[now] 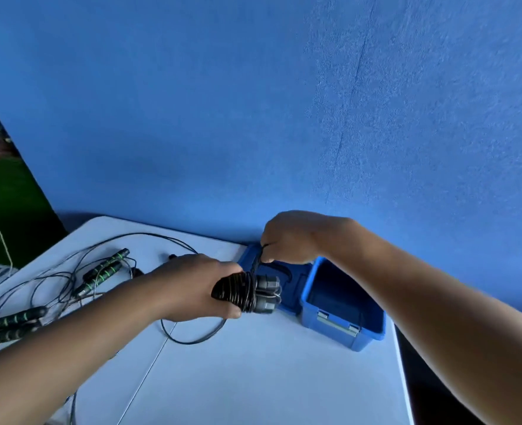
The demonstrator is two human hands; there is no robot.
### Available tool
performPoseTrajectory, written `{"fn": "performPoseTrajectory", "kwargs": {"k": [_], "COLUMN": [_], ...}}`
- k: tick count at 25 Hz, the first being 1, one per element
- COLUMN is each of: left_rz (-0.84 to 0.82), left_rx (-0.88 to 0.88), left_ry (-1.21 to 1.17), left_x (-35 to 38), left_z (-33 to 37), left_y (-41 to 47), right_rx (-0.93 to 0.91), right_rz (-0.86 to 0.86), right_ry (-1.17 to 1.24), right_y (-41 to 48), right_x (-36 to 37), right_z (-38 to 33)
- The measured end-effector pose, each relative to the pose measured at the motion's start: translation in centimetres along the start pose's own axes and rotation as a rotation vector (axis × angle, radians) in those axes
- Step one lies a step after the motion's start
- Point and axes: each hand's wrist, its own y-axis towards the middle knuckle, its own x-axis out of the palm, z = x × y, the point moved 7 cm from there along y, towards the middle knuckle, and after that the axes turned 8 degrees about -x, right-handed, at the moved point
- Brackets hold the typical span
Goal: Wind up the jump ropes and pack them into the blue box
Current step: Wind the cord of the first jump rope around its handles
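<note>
My left hand [192, 286] grips a pair of jump rope handles [247, 292] held side by side, with black cord wound in several turns around them and their grey ends pointing right. My right hand [287, 237] pinches the cord just above the bundle, pulling it taut. A loose loop of the same cord [192, 335] trails on the white table [253, 378] below my left hand. The blue box [342, 305] stands open to the right of the bundle, its inside looks empty, and its lid [290, 280] lies flat on its left side.
Two more jump ropes lie unwound on the left: one pair of black-and-green handles [105, 271] further back, another pair [8, 325] at the left edge, with tangled thin cords [57, 280] around them. A blue wall stands right behind the table.
</note>
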Motion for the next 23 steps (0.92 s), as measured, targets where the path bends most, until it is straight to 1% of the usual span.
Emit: {"fn": "performPoseTrajectory", "kwargs": {"k": [1, 3, 4, 7, 10, 13, 18, 23], "left_rz": [0.007, 0.031, 0.043, 0.072, 0.101, 0.113, 0.088, 0.080], "left_rx": [-0.029, -0.075, -0.092, -0.118, -0.118, -0.117, -0.082, -0.050], "left_ry": [0.040, 0.061, 0.046, -0.059, -0.219, -0.300, -0.315, -0.265], "left_x": [0.3, 0.9, 1.1, 1.3, 1.1, 0.9, 0.9, 0.9], "left_z": [-0.4, -0.9, -1.1, -1.5, -1.8, -1.9, -1.2, -0.8], "left_y": [0.1, 0.1, 0.1, 0.0, -0.1, -0.4, -0.6, -0.8], "right_rx": [-0.004, -0.007, -0.021, -0.038, 0.009, 0.071, 0.147, 0.117], "right_rz": [0.026, 0.143, 0.198, 0.298, 0.334, 0.357, 0.448, 0.444], "right_ry": [0.069, 0.234, 0.277, 0.300, 0.441, 0.560, 0.712, 0.681], "right_y": [-0.4, -1.4, -1.8, -1.8, -1.6, -1.8, -2.0, -1.6], "right_x": [0.2, 0.0, -0.1, 0.0, 0.4, 0.6, -0.2, -0.7], "right_z": [-0.7, -1.5, -1.8, -1.8, -0.8, 0.2, 0.5, -0.8]}}
